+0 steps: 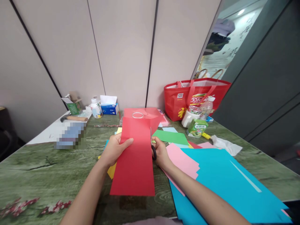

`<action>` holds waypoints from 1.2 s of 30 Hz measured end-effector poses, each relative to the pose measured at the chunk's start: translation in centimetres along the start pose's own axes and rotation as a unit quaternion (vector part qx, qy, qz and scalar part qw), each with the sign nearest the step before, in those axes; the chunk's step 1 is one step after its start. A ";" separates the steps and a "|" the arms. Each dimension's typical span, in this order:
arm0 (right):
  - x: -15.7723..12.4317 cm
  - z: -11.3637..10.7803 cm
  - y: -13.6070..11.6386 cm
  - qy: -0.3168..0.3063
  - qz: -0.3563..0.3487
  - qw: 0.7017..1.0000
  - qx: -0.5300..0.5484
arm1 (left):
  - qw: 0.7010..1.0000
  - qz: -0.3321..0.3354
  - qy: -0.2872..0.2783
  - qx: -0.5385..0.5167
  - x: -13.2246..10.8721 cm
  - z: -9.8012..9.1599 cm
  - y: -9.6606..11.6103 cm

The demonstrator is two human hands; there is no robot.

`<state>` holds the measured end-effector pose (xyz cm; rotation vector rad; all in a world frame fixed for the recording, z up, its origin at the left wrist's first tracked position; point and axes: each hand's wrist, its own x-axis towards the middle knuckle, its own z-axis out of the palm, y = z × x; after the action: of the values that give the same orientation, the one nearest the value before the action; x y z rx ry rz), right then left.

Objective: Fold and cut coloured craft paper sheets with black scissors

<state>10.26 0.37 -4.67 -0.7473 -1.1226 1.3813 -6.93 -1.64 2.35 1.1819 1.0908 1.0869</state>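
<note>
My left hand (116,147) grips the left edge of a sheet of red paper (136,168), thumb on top and the other fingers hidden beneath. In my right hand (160,151) is a pair of scissors (153,152) with black handles, at the paper's right edge. Their blades point away from me along a cut line, and a red flap of paper leans off to the right past it. Under and around the red sheet lie green paper (171,137), pink paper (182,161) and yellow paper (112,171).
Large blue paper (217,181) covers the table's right side. Behind stand a red bag (174,103), a white mug (187,119), a plastic bottle (206,107) and a green carton (197,128). At the left are a hammer (76,118), a white bottle (96,109) and a tissue box (109,109).
</note>
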 end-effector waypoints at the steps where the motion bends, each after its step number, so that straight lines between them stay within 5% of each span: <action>1: 0.0 0.0 0.0 0.000 0.002 1.000 0.000 | 1.000 -0.001 -0.001 -0.001 0.0 0.0 0.0; 36: -0.1 0.2 0.2 -0.016 0.006 1.000 -0.001 | 0.997 -0.049 -0.010 -0.057 -0.1 0.3 0.2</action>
<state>10.05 0.22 -4.81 -0.7369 -1.1474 1.4070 -6.63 -1.73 2.61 1.0358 1.0464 1.0448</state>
